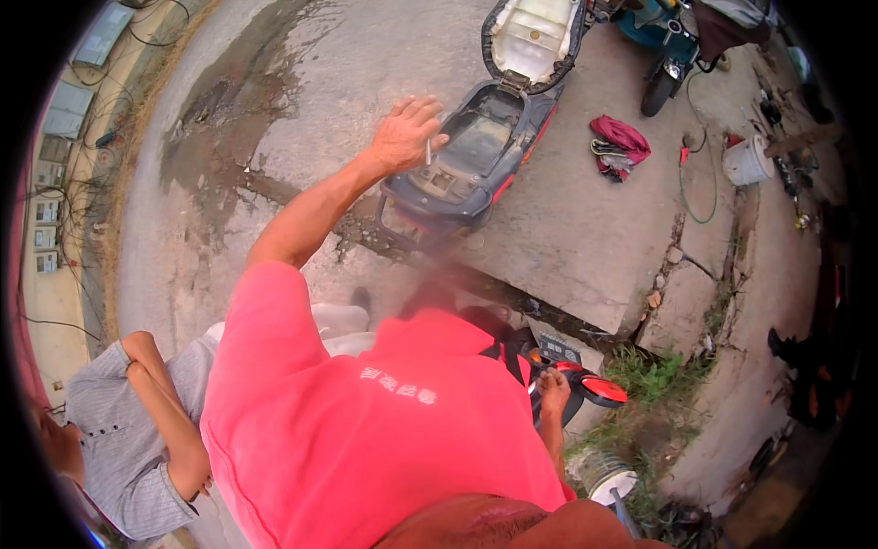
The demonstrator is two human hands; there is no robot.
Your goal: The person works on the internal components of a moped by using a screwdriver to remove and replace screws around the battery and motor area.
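My left hand (405, 137) reaches forward over the rear of a dark scooter (437, 194). Its fingers are stretched, and a thin white stick that looks like a cigarette (428, 152) is held by the thumb. The scooter's seat (535, 41) is tipped up, its pale underside showing, and the storage well (485, 123) beneath lies uncovered. Low at my right side, my right hand (552, 389) has its fingers curled; what they hold, if anything, is too small to tell. Beside it is a black vehicle part with a red lamp (604, 391).
On my left a person in a grey shirt (137, 430) stands with arms folded. A dark red cloth bundle (620, 146) lies on the concrete, with a white bucket (748, 161) and green hose (686, 197) farther right. Another scooter (660, 87) stands behind. A gutter (540, 302) crosses the ground.
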